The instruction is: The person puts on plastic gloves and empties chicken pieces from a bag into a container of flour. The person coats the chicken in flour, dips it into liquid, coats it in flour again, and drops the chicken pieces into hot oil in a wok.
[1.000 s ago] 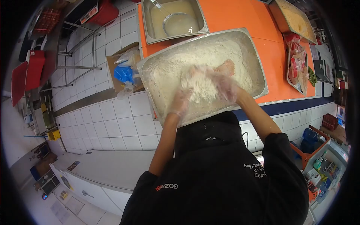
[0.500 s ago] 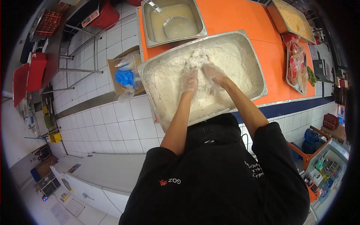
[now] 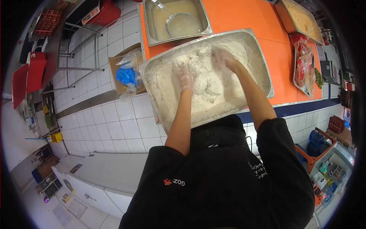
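Item: large steel tray (image 3: 263, 78) of flour (image 3: 236, 82), on our orange surface (image 3: 236, 17). Our gloved left hand (image 3: 183, 76) and right hand (image 3: 225, 57) lie spread in it, beside floured lumps (image 3: 204, 82), gripping nothing we can make out. Lumps look coated; none lifted out yet. Beyond: pan of pale liquid (image 3: 175, 19) with a ladle (image 3: 181, 23)

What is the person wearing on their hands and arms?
Thin see-through plastic gloves, dusted white with flour, cover the left hand and the right hand. The forearms are bare. Black sleeves are pushed up to about the elbows, and the right sleeve carries small white lettering.
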### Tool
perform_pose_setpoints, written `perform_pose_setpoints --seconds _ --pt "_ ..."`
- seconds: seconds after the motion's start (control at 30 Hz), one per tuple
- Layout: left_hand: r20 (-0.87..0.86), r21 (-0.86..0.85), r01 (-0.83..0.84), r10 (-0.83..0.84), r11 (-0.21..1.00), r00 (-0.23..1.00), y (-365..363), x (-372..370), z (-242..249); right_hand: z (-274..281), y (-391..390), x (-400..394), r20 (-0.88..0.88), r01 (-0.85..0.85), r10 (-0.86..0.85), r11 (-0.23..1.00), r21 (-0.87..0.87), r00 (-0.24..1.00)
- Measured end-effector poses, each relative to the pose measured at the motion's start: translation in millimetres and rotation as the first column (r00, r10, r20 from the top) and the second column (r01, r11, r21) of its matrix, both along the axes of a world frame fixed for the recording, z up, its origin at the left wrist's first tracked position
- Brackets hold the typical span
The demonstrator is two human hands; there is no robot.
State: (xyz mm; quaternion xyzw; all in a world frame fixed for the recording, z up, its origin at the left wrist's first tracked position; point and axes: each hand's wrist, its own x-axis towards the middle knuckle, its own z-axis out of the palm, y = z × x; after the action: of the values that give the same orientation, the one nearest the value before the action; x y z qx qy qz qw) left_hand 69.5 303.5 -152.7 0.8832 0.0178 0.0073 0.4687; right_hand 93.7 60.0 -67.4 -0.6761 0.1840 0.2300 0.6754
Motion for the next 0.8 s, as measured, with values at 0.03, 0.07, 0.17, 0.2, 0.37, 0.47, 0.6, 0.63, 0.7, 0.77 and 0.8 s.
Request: perform_pose_setpoints --seconds 0.03,0.07,0.17,0.2,0.37,0.47,0.6,0.63,0.7,0.77,0.8 --pt "-0.003 0.002 -0.002 0.002 1.000 1.000 -3 5 6 -6 12 11 -0.003 -0.002 0.002 1.000 0.002 1.000" --pt "-0.219 -0.311 -0.076 0.006 0.947 0.976 -6 10 21 -19 23 20 -0.008 -0.014 0.016 0.990 0.143 1.000" --pt "-0.441 -0.623 -0.222 -0.102 0.750 0.892 -12 9 -3 -24 46 13 0.024 -0.010 0.005 0.974 0.228 1.000" --pt "-0.452 -0.699 -0.233 -0.165 0.676 0.876 -9 6 18 -20 50 13 0.070 -0.006 -0.007 0.984 0.180 0.998" --pt "-0.434 -0.776 -0.060 -0.463 0.628 0.773 22 -12 104 27 7 -46 0.032 0.010 -0.014 0.993 0.120 0.999" --pt "-0.428 -0.144 0.325 -0.355 0.935 0.831 17 -33 73 36 -12 -79 -0.016 -0.337 0.338 0.932 -0.135 0.941" --pt "-0.312 0.307 0.453 -0.361 0.837 0.879 -4 -38 96 3 -2 -105 -0.238 -0.231 0.179 0.949 -0.214 0.955" --pt "-0.317 0.307 0.454 -0.360 0.836 0.878 -11 -40 94 -2 0 -108 -0.099 -0.241 0.237 0.970 -0.034 0.966" --pt "-0.359 0.166 0.296 -0.222 0.941 0.907 -28 -37 74 6 14 -101 0.046 -0.295 0.293 0.954 0.053 0.955" --pt "-0.309 0.115 0.355 -0.306 0.928 0.900 -28 -34 50 26 29 -90 -0.152 -0.128 0.152 0.979 0.159 0.977" --pt "-0.268 0.071 0.410 -0.378 0.910 0.886 -28 -27 66 36 32 -88 -0.354 0.105 0.012 0.945 0.310 0.935"
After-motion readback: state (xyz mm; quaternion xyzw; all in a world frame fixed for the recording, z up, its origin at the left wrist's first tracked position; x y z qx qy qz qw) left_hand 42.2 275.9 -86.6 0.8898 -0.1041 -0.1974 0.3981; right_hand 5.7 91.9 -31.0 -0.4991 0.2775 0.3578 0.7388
